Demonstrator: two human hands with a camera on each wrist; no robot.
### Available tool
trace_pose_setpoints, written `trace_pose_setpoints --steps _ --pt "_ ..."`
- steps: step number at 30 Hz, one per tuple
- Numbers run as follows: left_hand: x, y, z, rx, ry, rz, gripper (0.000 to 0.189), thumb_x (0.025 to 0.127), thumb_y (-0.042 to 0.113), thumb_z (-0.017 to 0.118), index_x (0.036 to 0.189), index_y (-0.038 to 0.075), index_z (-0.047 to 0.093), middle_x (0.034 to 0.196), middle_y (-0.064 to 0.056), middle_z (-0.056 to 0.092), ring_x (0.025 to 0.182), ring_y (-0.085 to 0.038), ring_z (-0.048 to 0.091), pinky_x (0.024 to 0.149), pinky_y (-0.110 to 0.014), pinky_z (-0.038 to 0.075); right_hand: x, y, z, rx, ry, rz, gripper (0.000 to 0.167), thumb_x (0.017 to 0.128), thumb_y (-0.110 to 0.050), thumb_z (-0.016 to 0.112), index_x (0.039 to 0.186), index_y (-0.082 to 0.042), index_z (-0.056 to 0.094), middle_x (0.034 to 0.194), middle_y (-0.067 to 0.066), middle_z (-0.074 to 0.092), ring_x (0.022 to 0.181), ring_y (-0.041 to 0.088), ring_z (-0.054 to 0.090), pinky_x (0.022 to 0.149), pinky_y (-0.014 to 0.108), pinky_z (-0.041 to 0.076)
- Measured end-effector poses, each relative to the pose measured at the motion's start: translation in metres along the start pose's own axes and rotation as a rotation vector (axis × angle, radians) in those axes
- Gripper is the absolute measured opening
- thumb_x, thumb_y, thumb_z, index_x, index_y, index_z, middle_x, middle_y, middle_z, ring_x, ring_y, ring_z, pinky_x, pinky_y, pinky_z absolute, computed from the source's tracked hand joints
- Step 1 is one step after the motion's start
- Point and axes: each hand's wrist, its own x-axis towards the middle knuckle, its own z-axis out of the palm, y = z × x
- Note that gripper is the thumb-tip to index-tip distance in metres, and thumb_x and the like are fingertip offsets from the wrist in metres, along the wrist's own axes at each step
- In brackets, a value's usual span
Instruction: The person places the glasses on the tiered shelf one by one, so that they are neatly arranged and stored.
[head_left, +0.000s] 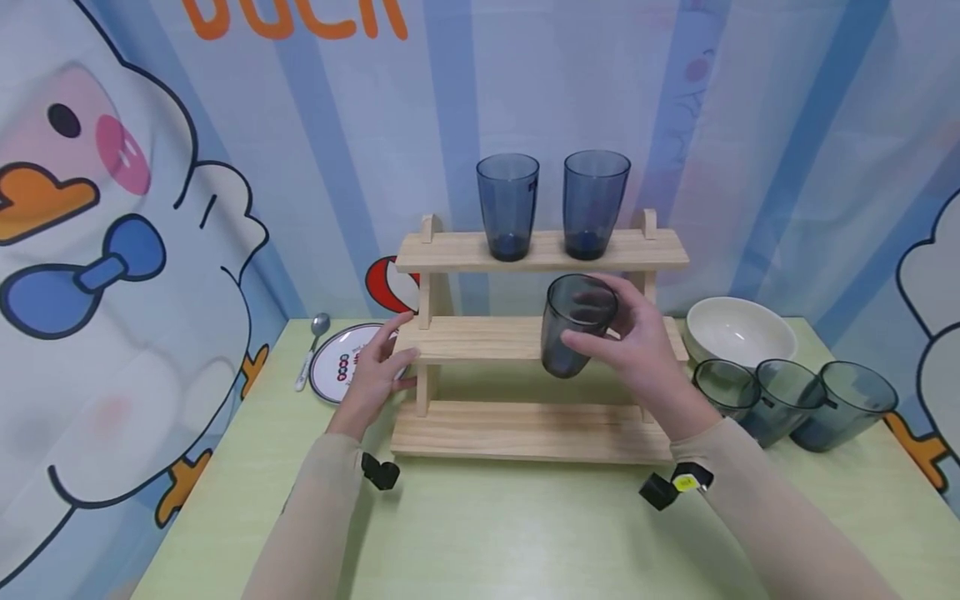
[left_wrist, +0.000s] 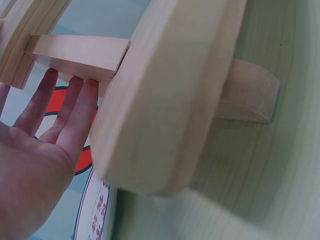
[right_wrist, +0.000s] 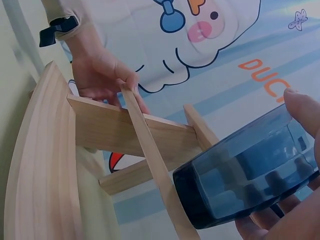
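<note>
Head view: a smoky blue-grey, see-through tapered tumbler [head_left: 559, 323] tilts before the right half of the middle board of a pale wooden three-tier rack [head_left: 517, 432]; whether they touch is unclear. The right hand [head_left: 643, 340] grips it between thumb and fingers; the left hand [head_left: 372, 375], fingers fairly straight, touches the rack's end. Setting it down well likely calls for levelling the base, clearing the front edge and keeping the rack steady.
</note>
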Motion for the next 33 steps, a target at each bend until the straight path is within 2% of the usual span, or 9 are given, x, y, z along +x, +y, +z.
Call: trace_pose_setpoints --steps 12,16,22,27,33 --pt "0.0 0.0 0.002 0.004 0.004 -0.015 0.058 0.103 0.019 0.065 0.156 0.038 0.049 0.165 -0.009 0.04 0.142 -0.038 0.047 0.098 -0.061 0.056 0.02 0.004 0.02 0.042 -0.052 -0.003 0.076 0.088 -0.012 0.085 0.155 -0.018 0.049 0.137 0.007 0.062 0.123 0.024 0.063 0.097 0.028 0.057" --pt "0.001 0.0 0.0 0.001 0.003 -0.011 0.059 0.103 0.018 0.065 0.156 0.038 0.048 0.165 -0.009 0.04 0.142 -0.038 0.047 0.099 -0.061 0.056 0.027 0.002 0.028 0.051 -0.061 -0.006 0.08 0.088 -0.011 0.085 0.157 -0.015 0.046 0.138 0.008 0.061 0.122 0.025 0.063 0.095 0.029 0.059" --pt "0.002 -0.001 -0.002 -0.004 0.003 -0.011 0.059 0.104 0.018 0.064 0.157 0.037 0.047 0.165 -0.01 0.039 0.142 -0.039 0.047 0.099 -0.062 0.055 0.039 0.003 0.041 0.06 -0.069 -0.007 0.075 0.086 -0.009 0.086 0.152 -0.017 0.051 0.135 0.009 0.062 0.119 0.026 0.065 0.091 0.031 0.06" --pt "0.001 -0.001 -0.002 0.002 0.006 -0.018 0.059 0.104 0.018 0.065 0.156 0.038 0.048 0.165 -0.009 0.039 0.143 -0.038 0.046 0.099 -0.061 0.056 0.045 0.005 0.048 0.046 -0.084 0.024 0.072 0.087 -0.013 0.086 0.15 -0.02 0.053 0.136 0.008 0.062 0.12 0.028 0.064 0.091 0.034 0.061" --pt "0.001 0.0 0.0 0.005 0.001 -0.011 0.059 0.103 0.018 0.065 0.156 0.039 0.048 0.165 -0.008 0.04 0.142 -0.038 0.047 0.098 -0.061 0.056 0.049 0.001 0.054 0.019 -0.093 0.075 0.078 0.088 -0.021 0.086 0.156 -0.021 0.047 0.141 0.008 0.059 0.127 0.028 0.06 0.1 0.044 0.058"
